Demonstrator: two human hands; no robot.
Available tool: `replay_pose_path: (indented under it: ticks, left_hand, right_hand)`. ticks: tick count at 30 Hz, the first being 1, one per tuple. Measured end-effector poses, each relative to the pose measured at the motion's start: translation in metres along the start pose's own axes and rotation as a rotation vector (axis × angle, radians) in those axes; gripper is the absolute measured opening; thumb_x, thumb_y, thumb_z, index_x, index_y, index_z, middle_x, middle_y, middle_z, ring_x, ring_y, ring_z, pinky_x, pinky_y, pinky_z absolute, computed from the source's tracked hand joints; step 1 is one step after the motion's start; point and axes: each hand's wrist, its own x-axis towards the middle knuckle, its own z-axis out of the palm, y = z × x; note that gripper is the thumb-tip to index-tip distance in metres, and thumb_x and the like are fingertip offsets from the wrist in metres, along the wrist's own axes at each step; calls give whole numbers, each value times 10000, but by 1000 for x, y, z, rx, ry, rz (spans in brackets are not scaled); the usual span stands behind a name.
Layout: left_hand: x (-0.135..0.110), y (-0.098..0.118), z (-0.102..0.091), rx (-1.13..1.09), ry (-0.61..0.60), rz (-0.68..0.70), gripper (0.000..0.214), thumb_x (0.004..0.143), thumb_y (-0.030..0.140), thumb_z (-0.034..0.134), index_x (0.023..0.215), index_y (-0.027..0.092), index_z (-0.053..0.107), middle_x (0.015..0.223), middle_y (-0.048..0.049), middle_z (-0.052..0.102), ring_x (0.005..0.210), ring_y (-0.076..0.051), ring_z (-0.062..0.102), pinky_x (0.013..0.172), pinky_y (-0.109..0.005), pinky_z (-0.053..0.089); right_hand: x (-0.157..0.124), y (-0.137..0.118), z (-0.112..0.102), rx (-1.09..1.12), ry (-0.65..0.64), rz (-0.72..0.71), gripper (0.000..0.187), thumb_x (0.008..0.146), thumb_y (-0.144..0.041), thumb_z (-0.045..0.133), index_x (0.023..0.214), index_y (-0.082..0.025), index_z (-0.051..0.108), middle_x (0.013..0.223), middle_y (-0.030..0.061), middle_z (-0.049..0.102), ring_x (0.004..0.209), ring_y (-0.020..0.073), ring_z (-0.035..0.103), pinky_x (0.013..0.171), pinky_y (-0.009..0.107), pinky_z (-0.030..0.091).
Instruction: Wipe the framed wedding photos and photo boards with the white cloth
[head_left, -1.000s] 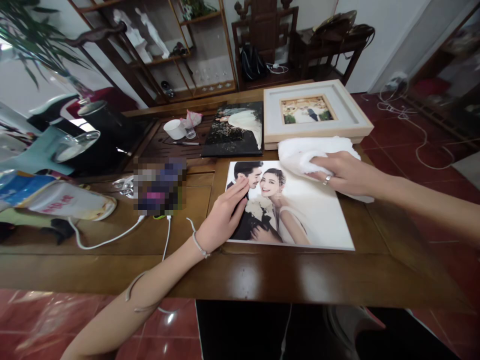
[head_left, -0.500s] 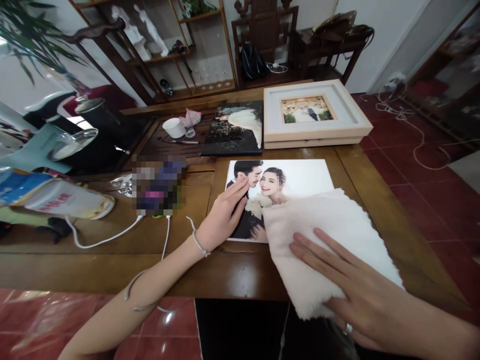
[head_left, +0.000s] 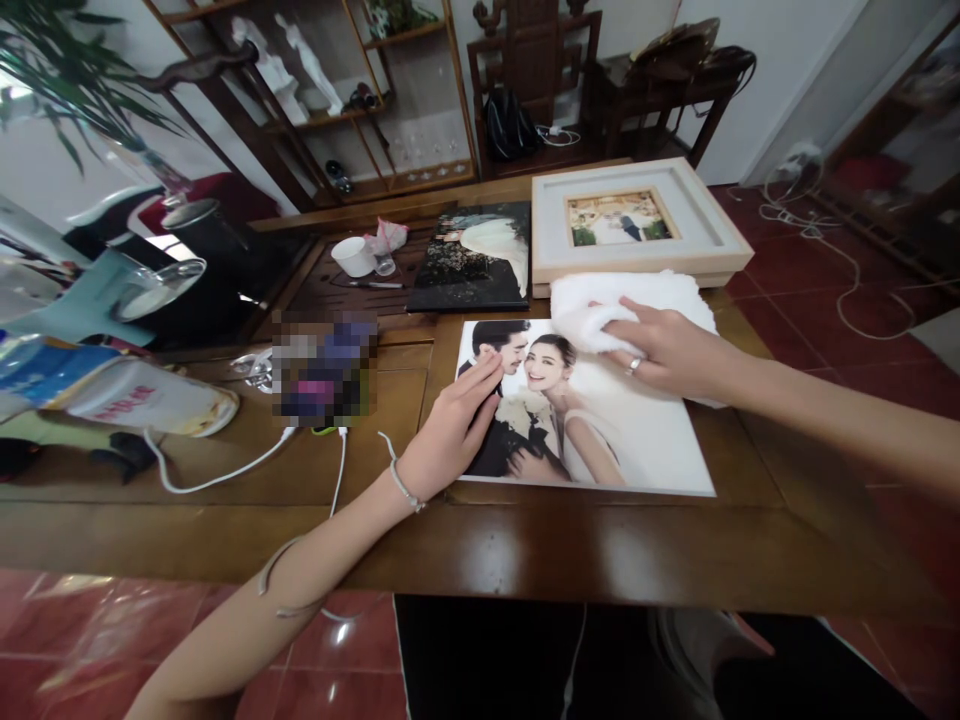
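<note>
A glossy wedding photo panel (head_left: pixel 652 450) showing a couple lies face up near the table's front edge. My left hand (head_left: pixel 454 430) rests flat on its left side, fingers stretched out over the dark suit and the face in the picture. At the panel's upper right, my right hand (head_left: pixel 671 350) grips a bunched white towel (head_left: pixel 675 295), fingers curled into the fabric. The towel covers the panel's top right corner and spreads onto the wood beyond it. Some right fingertips are hidden in its folds.
Behind the panel lie a dark wedding picture (head_left: pixel 465 265) and a pale wooden frame (head_left: pixel 551 265) on a similar one. A white cup (head_left: pixel 352 257) stands on the tea tray. Left are a pixelated object (head_left: pixel 322 370) with white cables and a snack bag (head_left: pixel 142 395).
My right hand has carried the towel away from me, from the panel's lower right to its upper right, and bunched it. More of the photo now shows. My left hand has stayed put.
</note>
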Motion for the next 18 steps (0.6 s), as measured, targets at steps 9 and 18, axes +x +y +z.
replay_pose_path:
  ticks: [9,18]
  left_hand:
    - [-1,-2,1,2,15,7,421,989,165,412,1399,111,491,1481,-161,461,1425,-232,367,1182,-507,313]
    - [-1,-1,1,-26,19,12,432,985,158,416,1411,148,484,1492,-132,454,1425,-235,364,1184,-507,311]
  right_hand:
    - [-54,-74,7,118,41,-151,168,846,-135,504,933,-143,647,1413,238,489,1388,332,352,1097,634,324]
    - [-71,-132,2,153,-2,-213,64,752,-210,630,776,-160,662,1407,228,500,1389,349,341,1147,564,281]
